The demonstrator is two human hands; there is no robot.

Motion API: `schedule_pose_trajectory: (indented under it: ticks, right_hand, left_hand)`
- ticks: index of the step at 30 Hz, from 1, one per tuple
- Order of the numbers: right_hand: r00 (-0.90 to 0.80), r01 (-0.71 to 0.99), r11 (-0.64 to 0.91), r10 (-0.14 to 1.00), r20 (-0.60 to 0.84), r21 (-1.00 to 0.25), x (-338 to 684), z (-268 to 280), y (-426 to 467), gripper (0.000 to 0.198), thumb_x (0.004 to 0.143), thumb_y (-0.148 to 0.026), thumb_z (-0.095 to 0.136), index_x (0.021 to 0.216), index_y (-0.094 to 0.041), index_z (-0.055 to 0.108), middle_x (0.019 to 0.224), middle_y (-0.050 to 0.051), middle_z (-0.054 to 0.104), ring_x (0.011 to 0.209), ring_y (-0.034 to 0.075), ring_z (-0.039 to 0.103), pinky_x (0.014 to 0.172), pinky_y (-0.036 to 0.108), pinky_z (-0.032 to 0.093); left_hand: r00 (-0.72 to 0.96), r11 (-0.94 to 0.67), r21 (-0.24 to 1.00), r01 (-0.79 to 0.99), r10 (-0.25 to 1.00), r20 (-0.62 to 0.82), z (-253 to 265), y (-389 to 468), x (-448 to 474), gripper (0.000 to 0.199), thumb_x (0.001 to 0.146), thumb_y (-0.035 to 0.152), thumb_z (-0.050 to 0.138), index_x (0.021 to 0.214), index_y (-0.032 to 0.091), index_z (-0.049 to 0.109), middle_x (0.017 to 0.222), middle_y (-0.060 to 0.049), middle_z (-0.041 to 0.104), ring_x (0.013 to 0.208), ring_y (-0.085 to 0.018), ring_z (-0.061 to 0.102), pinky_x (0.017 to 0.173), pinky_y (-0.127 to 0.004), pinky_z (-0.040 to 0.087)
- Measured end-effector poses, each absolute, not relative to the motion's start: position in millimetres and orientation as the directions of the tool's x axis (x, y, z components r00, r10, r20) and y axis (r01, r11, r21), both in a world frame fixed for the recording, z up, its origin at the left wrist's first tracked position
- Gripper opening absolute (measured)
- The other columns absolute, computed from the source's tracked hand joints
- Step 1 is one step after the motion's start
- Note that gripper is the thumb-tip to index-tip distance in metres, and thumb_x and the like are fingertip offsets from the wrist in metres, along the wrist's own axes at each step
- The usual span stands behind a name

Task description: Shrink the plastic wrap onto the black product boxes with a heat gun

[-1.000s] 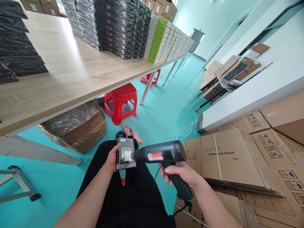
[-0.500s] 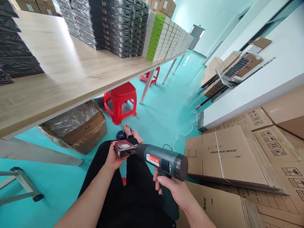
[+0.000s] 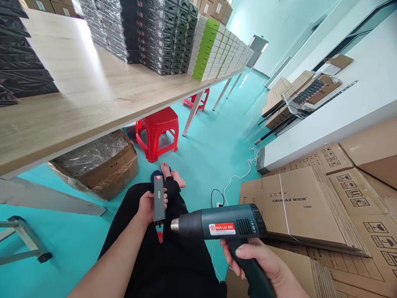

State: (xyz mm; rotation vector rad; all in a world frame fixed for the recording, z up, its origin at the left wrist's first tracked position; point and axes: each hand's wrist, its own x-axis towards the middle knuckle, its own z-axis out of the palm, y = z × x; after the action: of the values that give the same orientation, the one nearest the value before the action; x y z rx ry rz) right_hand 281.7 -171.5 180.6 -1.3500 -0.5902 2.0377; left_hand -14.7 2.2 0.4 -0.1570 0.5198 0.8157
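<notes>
Glossy turquoise floor [image 3: 211, 145] ahead of the left hand [image 3: 151, 207], pale reflections toward the far end. Long wood-grain table [image 3: 124, 101] ahead and left of that hand; light-coloured leg [image 3: 192, 115], bright glare [image 3: 93, 58] across the top. Red plastic stool [image 3: 159, 124] just beyond the same hand, second red stool [image 3: 201, 100] farther out. White wall [image 3: 356, 103] ahead-right of the right hand [image 3: 256, 256]. Grey door [image 3: 257, 50] far ahead.

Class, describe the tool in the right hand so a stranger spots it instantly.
Find the person's black trousers, at bottom centre. Beside them, the right hand grips a dark green heat gun. Its pistol shape and metal tip set it apart from the slim box in the left hand.
</notes>
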Motion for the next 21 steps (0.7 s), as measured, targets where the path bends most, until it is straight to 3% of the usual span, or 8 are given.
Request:
schedule_pose_trajectory:
  ticks: [4, 8, 12, 15, 18, 21]
  right_hand:
    - [-0.171, -0.162, -0.688, 0.725, -0.667, -0.707, 292, 182, -144, 0.034, 0.072, -0.025, 0.062, 0.103, -0.012, 0.063, 0.081, 0.008, 0.067, 0.059, 0.014, 0.061, 0.047, 0.02, 0.045]
    - [-0.077, -0.185, -0.567, 0.823, -0.563, -0.803, 267, 174, -103, 0.029, 0.077, -0.028, 0.062, 0.101, -0.012, 0.062, 0.081, 0.007, 0.066, 0.062, 0.013, 0.06, 0.051, 0.022, 0.047]
    - [-0.097, -0.212, -0.485, 0.874, -0.476, -0.848, 231, 170, -72, 0.03, 0.076, -0.029, 0.063, 0.102, -0.014, 0.062, 0.083, 0.006, 0.066, 0.064, 0.014, 0.061, 0.055, 0.025, 0.049]
    - [-0.328, -0.062, -0.524, 0.814, -0.479, -0.849, 220, 181, -72, 0.028, 0.074, -0.025, 0.064, 0.1, -0.014, 0.064, 0.081, 0.005, 0.067, 0.062, 0.015, 0.061, 0.056, 0.027, 0.048]
    - [-0.508, 0.225, -0.551, 0.637, -0.58, -0.803, 234, 194, -88, 0.016, 0.071, -0.024, 0.068, 0.084, -0.013, 0.07, 0.07, 0.003, 0.066, 0.057, 0.013, 0.058, 0.058, 0.028, 0.046]
    - [-0.361, 0.286, -0.6, 0.655, -0.664, -0.747, 262, 190, -110, 0.013, 0.074, -0.025, 0.067, 0.079, -0.014, 0.07, 0.063, 0.002, 0.065, 0.056, 0.014, 0.057, 0.06, 0.029, 0.046]
  left_hand:
    - [0.703, 0.758, 0.088, -0.647, 0.637, -0.317, 2, 0, -16, 0.054, 0.079, 0.04, 0.049, 0.126, 0.012, 0.052, 0.089, -0.014, 0.065, 0.072, -0.025, 0.064, 0.062, -0.039, 0.054]
    - [0.676, 0.765, 0.147, -0.627, 0.628, -0.386, 9, -5, -12, 0.045, 0.088, 0.04, 0.042, 0.124, 0.015, 0.055, 0.091, -0.015, 0.068, 0.082, -0.03, 0.068, 0.068, -0.042, 0.055]
    - [0.608, 0.746, 0.194, -0.637, 0.641, -0.469, 23, -10, -10, 0.053, 0.086, 0.054, 0.046, 0.119, 0.014, 0.059, 0.087, -0.014, 0.071, 0.083, -0.033, 0.069, 0.069, -0.044, 0.056]
    - [0.519, 0.698, 0.22, -0.682, 0.673, -0.527, 30, -10, -12, 0.049, 0.085, 0.052, 0.051, 0.115, 0.015, 0.061, 0.081, -0.011, 0.072, 0.078, -0.03, 0.07, 0.071, -0.044, 0.057]
    - [0.501, 0.667, 0.214, -0.714, 0.7, -0.509, 31, -8, -17, 0.052, 0.084, 0.052, 0.052, 0.116, 0.013, 0.061, 0.086, -0.013, 0.073, 0.082, -0.03, 0.07, 0.075, -0.045, 0.056]
    - [0.537, 0.687, 0.21, -0.695, 0.691, -0.484, 26, -6, -17, 0.059, 0.083, 0.056, 0.052, 0.121, 0.01, 0.058, 0.095, -0.017, 0.071, 0.089, -0.032, 0.068, 0.075, -0.048, 0.055]
